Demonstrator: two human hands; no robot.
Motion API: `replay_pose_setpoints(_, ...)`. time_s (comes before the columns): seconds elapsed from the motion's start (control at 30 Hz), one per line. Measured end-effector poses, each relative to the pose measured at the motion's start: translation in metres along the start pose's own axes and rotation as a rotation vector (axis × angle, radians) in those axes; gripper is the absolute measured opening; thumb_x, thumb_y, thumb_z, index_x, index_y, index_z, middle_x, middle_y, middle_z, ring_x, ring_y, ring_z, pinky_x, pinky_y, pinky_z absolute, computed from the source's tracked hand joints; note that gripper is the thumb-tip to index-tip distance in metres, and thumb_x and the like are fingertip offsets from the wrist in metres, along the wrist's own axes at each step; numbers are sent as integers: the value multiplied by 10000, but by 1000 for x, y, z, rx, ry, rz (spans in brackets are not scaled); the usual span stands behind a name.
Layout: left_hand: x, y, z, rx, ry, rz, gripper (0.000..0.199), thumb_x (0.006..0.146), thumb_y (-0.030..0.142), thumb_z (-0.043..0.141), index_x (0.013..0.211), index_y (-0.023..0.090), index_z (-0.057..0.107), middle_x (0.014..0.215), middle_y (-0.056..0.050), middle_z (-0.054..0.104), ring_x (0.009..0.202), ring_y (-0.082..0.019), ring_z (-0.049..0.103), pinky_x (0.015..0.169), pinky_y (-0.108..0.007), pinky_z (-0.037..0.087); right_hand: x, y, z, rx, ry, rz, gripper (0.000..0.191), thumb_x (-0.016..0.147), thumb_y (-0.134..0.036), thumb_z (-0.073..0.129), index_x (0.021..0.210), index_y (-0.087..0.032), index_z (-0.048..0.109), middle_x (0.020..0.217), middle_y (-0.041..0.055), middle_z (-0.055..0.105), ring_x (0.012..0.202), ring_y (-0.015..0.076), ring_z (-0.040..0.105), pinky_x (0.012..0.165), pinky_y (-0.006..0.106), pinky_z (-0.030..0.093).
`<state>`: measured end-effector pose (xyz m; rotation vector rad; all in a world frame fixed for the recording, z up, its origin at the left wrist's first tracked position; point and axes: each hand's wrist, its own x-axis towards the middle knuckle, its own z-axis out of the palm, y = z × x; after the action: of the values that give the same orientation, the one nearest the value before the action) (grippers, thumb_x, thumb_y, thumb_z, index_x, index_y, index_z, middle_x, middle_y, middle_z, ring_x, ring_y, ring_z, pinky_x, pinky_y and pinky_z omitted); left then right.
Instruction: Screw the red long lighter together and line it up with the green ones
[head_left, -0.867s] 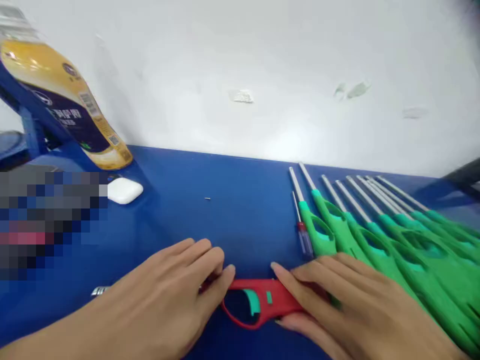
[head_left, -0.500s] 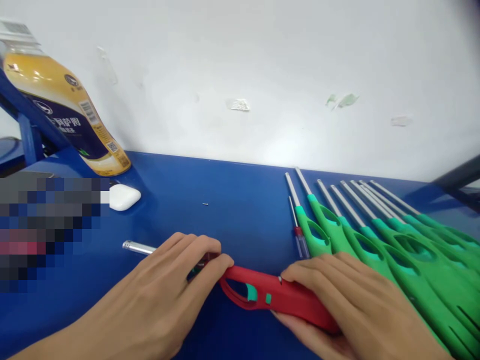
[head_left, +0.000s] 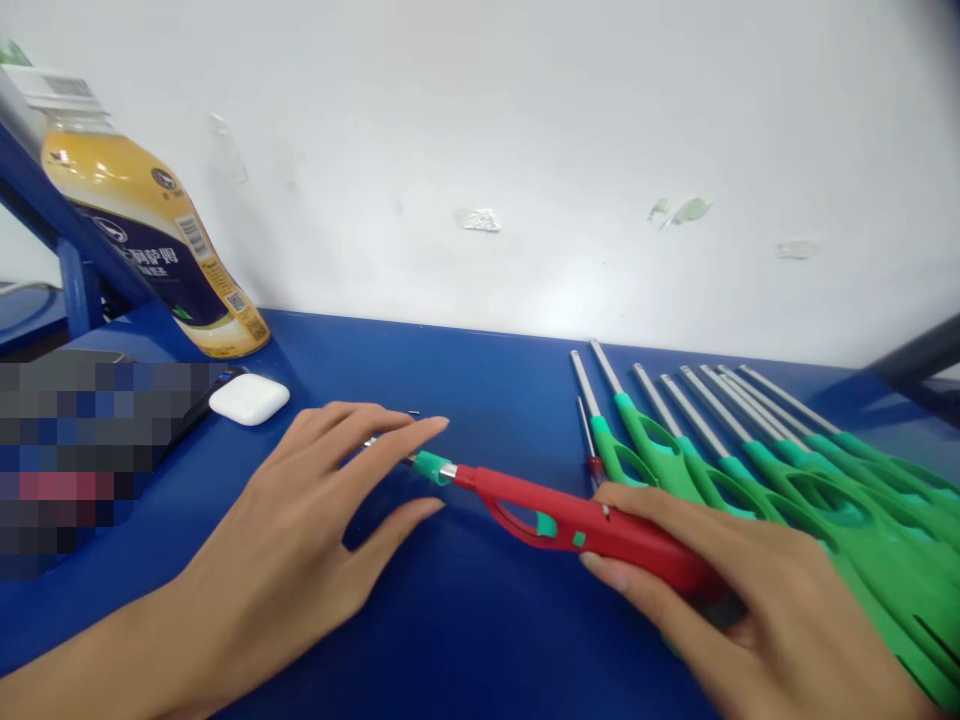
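Note:
My right hand (head_left: 757, 570) grips the body of a red long-nosed lighter (head_left: 555, 508) with a green trigger, thumb below and fingers above. The lighter points left, and a green collar (head_left: 431, 467) sits around its metal tube. Beside that collar is my left hand (head_left: 337, 490), its thumb and fingers spread apart. The fingers hide most of the tube's far end. A tiny screw (head_left: 413, 413) lies on the blue table (head_left: 457, 390) just beyond the left fingers. Behind my right fingers, a small screwdriver (head_left: 595, 470) with a red and clear handle is partly covered.
Several green long-nosed lighters (head_left: 772, 480) lie in a row at the right, metal tubes pointing toward the white wall (head_left: 525, 120). To the left are a milk tea bottle (head_left: 161, 220), a white case (head_left: 250, 398) and a dark, pixelated flat object (head_left: 82, 460).
My left hand has loosened from the lighter's front, and its fingers have spread. The red lighter has shifted right and slightly up with my right hand. The green collar now shows.

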<state>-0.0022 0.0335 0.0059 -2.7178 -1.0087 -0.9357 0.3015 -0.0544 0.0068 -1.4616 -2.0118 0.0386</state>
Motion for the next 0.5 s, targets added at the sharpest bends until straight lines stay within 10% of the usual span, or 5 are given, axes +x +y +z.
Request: replay_pose_setpoints(0.5,-6,5,5,-169,-26,217,198,1122,92,474,1255,125,616,993,-58,771,816,-162,709,740,-292,577,-7,1,5,70,-12,-169,264,1024,-356,703,1279,-321,765,1021,5,879,786,227,858,589,227,687)
